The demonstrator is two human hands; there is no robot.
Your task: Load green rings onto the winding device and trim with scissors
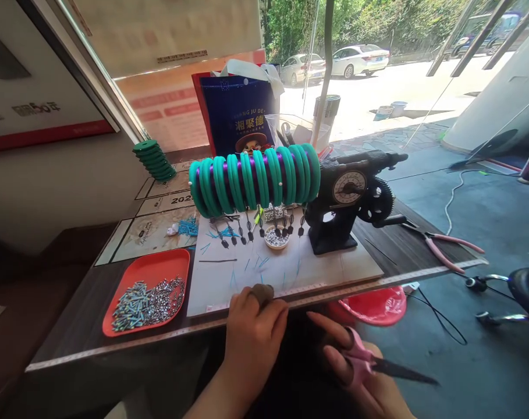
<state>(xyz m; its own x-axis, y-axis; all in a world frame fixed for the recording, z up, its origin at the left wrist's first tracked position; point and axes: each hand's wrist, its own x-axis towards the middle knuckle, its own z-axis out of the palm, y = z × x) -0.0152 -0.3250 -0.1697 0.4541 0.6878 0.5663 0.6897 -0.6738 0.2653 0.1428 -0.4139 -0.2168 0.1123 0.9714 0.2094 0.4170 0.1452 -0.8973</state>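
Here, pink-handled scissors [369, 365] in right hand [364, 372], blades pointing right.

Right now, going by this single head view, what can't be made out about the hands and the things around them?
- Left hand: a small brown lump sits at the fingertips; what it is stays unclear, as the fingers cover its lower part.
- Right hand: cut off by the bottom edge; holds pink-handled scissors, whose lower handle loop is hidden.
- Red square tray: small metal pieces, too small to identify.
- Red bowl: partly hidden under the table edge.
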